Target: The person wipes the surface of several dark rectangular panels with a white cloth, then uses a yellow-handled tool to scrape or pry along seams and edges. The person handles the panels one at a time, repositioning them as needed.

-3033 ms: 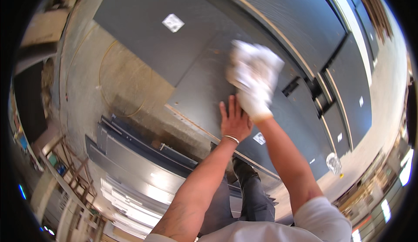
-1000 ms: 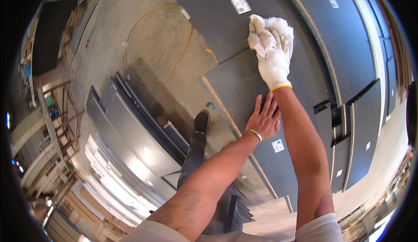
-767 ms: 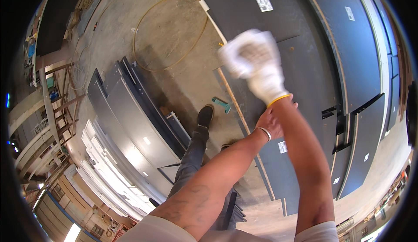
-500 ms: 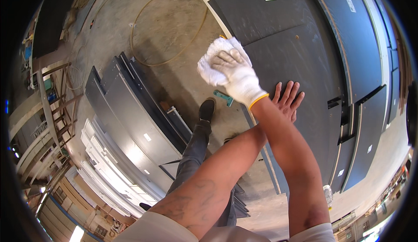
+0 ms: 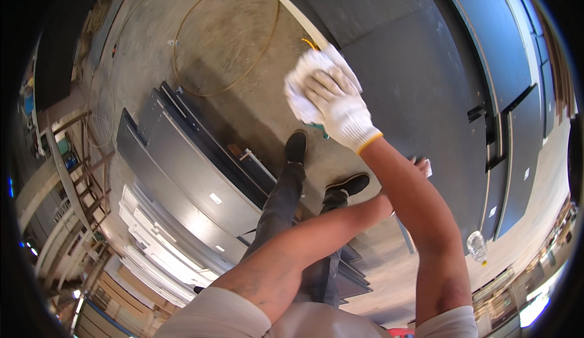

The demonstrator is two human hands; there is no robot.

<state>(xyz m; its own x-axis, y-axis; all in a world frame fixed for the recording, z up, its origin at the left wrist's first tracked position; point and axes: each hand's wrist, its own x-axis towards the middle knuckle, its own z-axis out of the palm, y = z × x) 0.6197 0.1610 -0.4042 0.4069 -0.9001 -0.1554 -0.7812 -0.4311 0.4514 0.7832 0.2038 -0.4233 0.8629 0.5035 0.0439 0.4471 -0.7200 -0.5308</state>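
Note:
My right hand (image 5: 342,106), in a white knit glove with a yellow cuff, grips a bunched white cloth (image 5: 297,89). The cloth lies along the left edge of a dark grey panel (image 5: 407,76), and part of it shows beyond the fingers on the panel side. My bare left hand (image 5: 421,165) reaches across under the right forearm, at the panel's surface. Only some of its fingertips show, beside a small white patch (image 5: 429,168) that I cannot make out; the forearm hides the rest.
More dark panels (image 5: 486,40) lie to the right. Leaning stacks of grey panels (image 5: 188,174) and white boards (image 5: 161,244) stand at left. A yellowish hose (image 5: 174,52) loops on the concrete floor. A clear plastic bottle (image 5: 477,247) is at lower right.
The gloved right hand and cloth have shifted slightly right and down in view. My left hand, flat with fingers spread before, is now lower and mostly behind the right forearm. The view has shifted.

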